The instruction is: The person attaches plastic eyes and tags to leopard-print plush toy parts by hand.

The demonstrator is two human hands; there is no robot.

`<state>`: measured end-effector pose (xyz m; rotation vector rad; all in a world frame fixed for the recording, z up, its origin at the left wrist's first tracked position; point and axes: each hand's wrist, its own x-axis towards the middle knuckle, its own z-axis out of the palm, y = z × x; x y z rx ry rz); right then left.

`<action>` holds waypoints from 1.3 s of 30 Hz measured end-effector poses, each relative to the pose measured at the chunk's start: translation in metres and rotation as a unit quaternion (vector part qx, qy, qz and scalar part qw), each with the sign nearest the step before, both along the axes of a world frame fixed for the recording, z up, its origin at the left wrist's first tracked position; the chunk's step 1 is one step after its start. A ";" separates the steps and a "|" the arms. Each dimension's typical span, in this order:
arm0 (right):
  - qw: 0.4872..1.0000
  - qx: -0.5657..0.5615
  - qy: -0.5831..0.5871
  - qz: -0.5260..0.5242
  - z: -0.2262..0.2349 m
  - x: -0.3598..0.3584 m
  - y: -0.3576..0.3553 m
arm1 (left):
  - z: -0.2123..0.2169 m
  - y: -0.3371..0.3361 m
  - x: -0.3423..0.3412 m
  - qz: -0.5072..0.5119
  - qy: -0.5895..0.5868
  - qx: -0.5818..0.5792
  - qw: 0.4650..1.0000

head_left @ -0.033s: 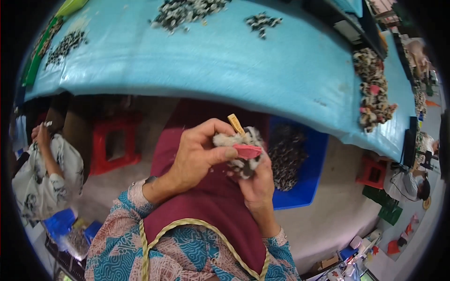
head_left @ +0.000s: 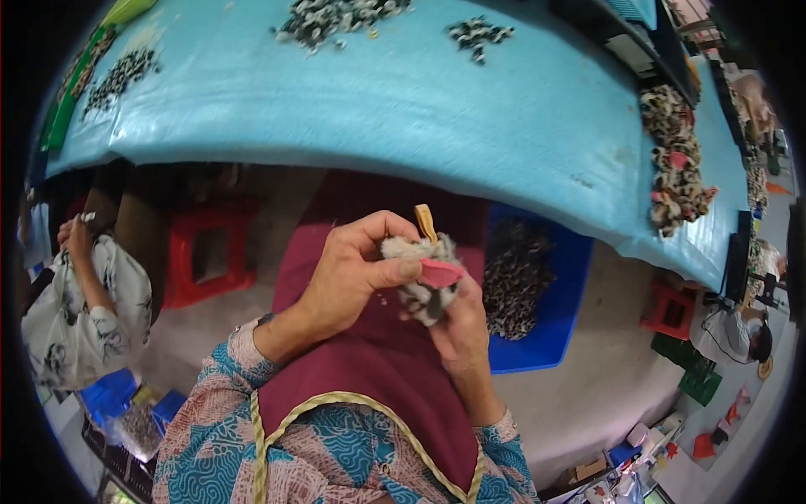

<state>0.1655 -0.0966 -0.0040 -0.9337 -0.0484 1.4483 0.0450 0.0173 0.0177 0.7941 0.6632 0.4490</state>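
Above my maroon apron [head_left: 378, 361] I hold a small furry plush piece [head_left: 428, 304] in grey, white and black. A pink fabric patch [head_left: 440, 273] shows on its front, and a yellow ribbon loop [head_left: 426, 222] sticks up from its top. My left hand [head_left: 357, 269] pinches the piece by the edge of the pink patch, thumb in front. From the right, my right hand [head_left: 464, 323] grips its lower side; some of those fingers are hidden behind the fur.
A blue-covered table [head_left: 369, 109] spans the far side, bearing heaps of black-and-white plush pieces [head_left: 672, 168]. Below its edge stands a blue bin [head_left: 558, 311] of dark furry pieces. A red stool [head_left: 180, 260] and another person [head_left: 92, 311] are at left; another red stool [head_left: 669, 307] is at right.
The plush piece has tilted a little in my hands, and its yellow ribbon loop has turned more edge-on. Both hands keep their hold.
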 end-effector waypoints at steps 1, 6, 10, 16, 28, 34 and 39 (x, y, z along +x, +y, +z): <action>1.000 -0.007 0.011 0.012 -0.009 0.003 -0.001 | -0.011 -0.002 -0.006 0.019 -0.012 -0.068 0.997; 0.975 0.014 -0.202 0.088 -0.022 0.024 0.009 | -0.025 -0.006 -0.027 0.013 -0.015 -0.099 0.995; 0.953 0.097 -0.217 0.190 -0.022 0.007 0.017 | -0.031 -0.011 -0.036 0.021 0.039 -0.017 0.999; 0.981 0.004 -0.102 0.165 -0.027 -0.018 0.007 | -0.036 -0.017 -0.035 0.159 0.162 0.123 0.966; 0.984 -0.058 -0.093 0.142 -0.045 -0.031 0.008 | -0.062 -0.045 -0.048 0.134 0.205 0.060 0.968; 0.986 -0.062 -0.081 0.132 -0.050 -0.035 0.009 | -0.061 -0.040 -0.043 0.075 0.298 0.281 0.909; 0.991 -0.063 -0.039 0.108 -0.042 -0.033 0.008 | -0.075 -0.044 -0.058 0.041 0.102 -0.127 0.986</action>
